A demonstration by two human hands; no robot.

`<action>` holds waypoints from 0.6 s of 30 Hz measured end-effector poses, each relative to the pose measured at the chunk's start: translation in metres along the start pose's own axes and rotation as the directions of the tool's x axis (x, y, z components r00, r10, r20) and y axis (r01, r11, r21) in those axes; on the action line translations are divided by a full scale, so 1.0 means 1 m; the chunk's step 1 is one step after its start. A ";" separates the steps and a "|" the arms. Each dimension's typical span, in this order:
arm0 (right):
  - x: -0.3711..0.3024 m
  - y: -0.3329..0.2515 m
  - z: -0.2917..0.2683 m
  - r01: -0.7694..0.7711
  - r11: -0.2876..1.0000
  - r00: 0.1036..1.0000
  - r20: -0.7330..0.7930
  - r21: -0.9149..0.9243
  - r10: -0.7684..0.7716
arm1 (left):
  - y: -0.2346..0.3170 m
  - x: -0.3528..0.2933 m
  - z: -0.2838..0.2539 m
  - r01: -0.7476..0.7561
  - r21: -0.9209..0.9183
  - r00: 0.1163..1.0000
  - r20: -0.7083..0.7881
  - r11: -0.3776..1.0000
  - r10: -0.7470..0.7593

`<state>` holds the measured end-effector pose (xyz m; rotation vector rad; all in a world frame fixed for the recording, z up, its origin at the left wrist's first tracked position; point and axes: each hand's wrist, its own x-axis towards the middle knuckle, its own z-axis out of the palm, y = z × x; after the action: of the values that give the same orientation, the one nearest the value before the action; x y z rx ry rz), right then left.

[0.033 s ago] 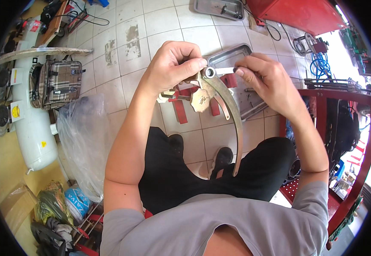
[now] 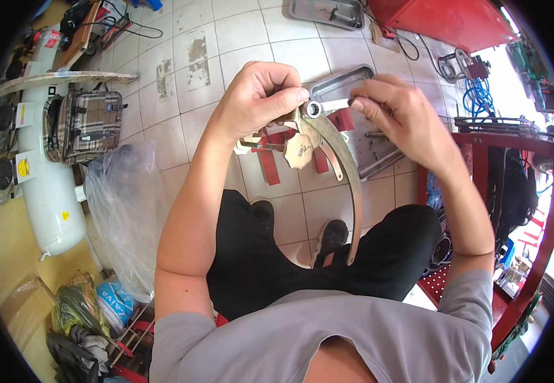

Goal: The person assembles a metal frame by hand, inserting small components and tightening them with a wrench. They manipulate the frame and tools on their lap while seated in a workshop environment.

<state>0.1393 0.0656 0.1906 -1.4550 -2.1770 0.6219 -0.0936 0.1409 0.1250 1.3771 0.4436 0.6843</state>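
My left hand (image 2: pixel 261 99) is closed at the top of a metal bracket (image 2: pixel 299 150), its thumb and fingertips pressed together beside the ring end of a wrench; part of this grip is hidden. From the bracket a long curved metal arm (image 2: pixel 352 185) bends down toward my right knee. My right hand (image 2: pixel 407 121) pinches the far end of the ring wrench (image 2: pixel 335 105) between thumb and fingers. The wrench's ring sits at the upper end of the curved arm. Under the bracket, a red metal stand (image 2: pixel 268 166) shows in part.
A grey metal tray (image 2: pixel 382 167) lies on the tiled floor behind my right hand, and another tray (image 2: pixel 328 24) lies farther off. To the right is a red metal frame (image 2: pixel 474 172). On the left are a plaid bag (image 2: pixel 88 124), plastic sheeting (image 2: pixel 124 210) and a white tank (image 2: pixel 53 204).
My right hand and forearm have shifted slightly to the right, with the fingers still at the wrench's end. My left hand and the bracket look unmoved.
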 end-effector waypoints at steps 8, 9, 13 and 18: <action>0.056 -0.007 -0.038 0.605 0.715 0.794 0.195 -0.351 -0.576 | 0.003 -0.001 0.012 0.162 0.000 0.977 0.142 0.987 -0.160; 0.055 -0.033 -0.051 0.441 0.842 0.880 0.331 -0.310 -0.339 | 0.000 -0.001 0.010 0.154 0.033 0.975 0.157 0.988 -0.157; 0.071 -0.050 -0.059 0.647 0.673 0.745 0.484 -0.358 -0.459 | -0.002 0.001 0.015 0.123 0.004 0.985 0.125 0.992 -0.122; 0.069 -0.054 -0.046 0.824 0.384 0.558 0.477 -0.417 -0.679 | -0.006 0.000 0.019 0.025 0.039 0.998 0.062 0.999 -0.027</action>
<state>0.1033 0.1165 0.2672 -0.3688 -3.0428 -0.3246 -0.0806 0.1266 0.1221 1.4229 0.4259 0.6127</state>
